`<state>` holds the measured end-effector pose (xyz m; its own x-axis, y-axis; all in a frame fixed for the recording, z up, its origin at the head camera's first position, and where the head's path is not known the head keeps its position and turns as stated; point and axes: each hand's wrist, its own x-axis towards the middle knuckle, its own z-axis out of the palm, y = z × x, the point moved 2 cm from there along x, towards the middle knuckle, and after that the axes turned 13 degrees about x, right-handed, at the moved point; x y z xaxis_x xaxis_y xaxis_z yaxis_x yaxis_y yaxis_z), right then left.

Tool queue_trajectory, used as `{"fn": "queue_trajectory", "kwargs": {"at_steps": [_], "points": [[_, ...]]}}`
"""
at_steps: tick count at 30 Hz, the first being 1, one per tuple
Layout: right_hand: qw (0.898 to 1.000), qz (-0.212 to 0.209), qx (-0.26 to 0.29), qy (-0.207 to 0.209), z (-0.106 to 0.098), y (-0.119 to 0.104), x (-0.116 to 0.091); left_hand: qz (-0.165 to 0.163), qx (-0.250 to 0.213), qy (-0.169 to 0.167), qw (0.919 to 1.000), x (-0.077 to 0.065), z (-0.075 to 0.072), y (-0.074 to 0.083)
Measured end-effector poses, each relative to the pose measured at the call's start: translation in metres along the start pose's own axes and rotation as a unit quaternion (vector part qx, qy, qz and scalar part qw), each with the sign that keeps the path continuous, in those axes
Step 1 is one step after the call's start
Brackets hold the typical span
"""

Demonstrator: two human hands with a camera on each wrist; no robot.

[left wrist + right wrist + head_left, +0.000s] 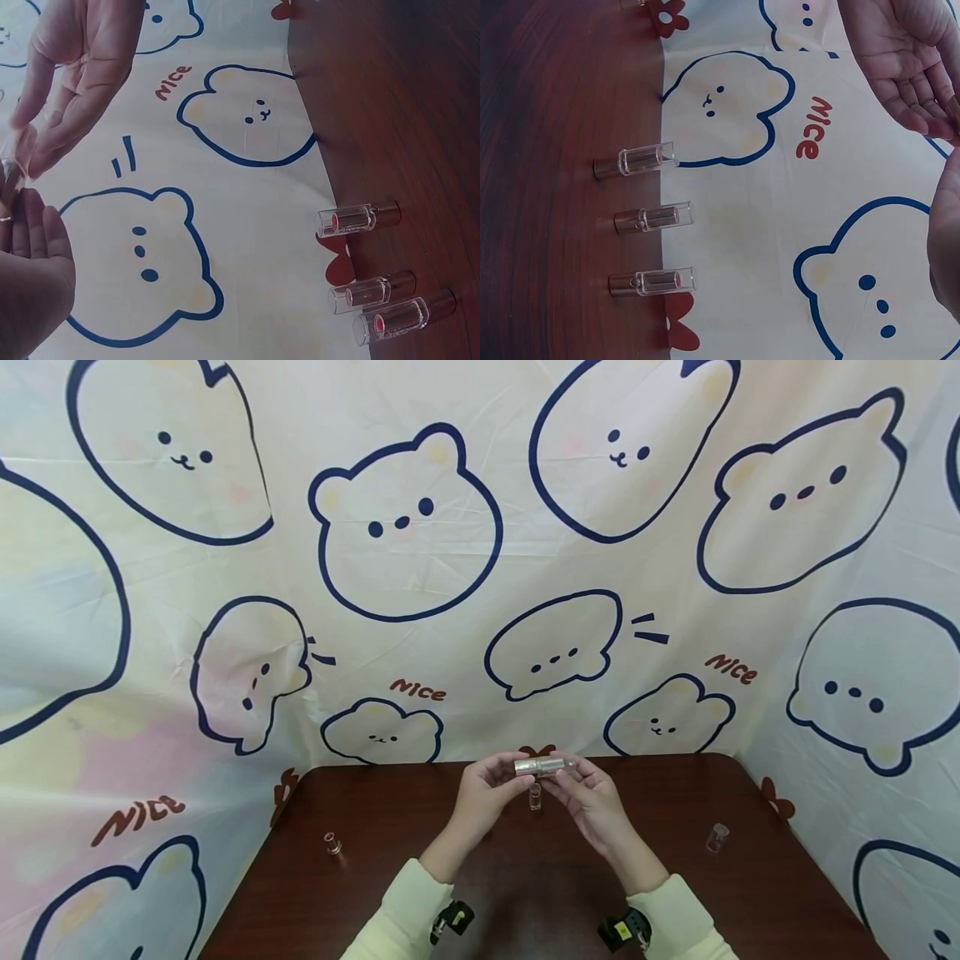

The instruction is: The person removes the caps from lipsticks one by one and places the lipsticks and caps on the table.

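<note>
Both hands hold one lipstick (538, 766) level above the far part of the table. My left hand (483, 797) grips its silvery tube end between thumb and fingers. At the clear end, my right hand (591, 802) pinches with thumb and fingertips. Below and behind the hands stands another lipstick (535, 797) with a clear cap. Three capped lipsticks show upright in the right wrist view, including a middle lipstick (654, 217). The left wrist view also has three, among them a front lipstick (405, 319). The held lipstick (15, 165) is partly cut off there.
A small rose-gold tube (332, 843) stands at the left of the dark wooden table (540, 902). A clear cap-like cylinder (717, 837) stands at the right. Bear-patterned cloth (465, 652) hangs behind and along both sides of the table.
</note>
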<state>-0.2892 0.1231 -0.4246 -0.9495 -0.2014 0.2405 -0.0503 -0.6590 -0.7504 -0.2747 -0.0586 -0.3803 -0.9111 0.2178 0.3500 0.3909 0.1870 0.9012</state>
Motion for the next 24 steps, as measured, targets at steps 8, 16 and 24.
{"fn": "queue_trajectory", "kwargs": {"at_steps": [8,16,24], "points": [[1.000,-0.003,-0.014,0.017,-0.0008,0.0019,0.0009,0.000,0.000,0.016,0.9999,-0.0009,0.0009,-0.0006],[0.999,-0.013,-0.018,0.030,-0.0009,0.0043,0.0002,0.010,0.006,0.024,0.9996,-0.0030,0.0011,-0.0002],[0.999,-0.017,-0.024,0.022,-0.0021,0.0063,-0.0002,0.011,0.011,0.027,0.9995,-0.0039,0.0009,-0.0008]]}}
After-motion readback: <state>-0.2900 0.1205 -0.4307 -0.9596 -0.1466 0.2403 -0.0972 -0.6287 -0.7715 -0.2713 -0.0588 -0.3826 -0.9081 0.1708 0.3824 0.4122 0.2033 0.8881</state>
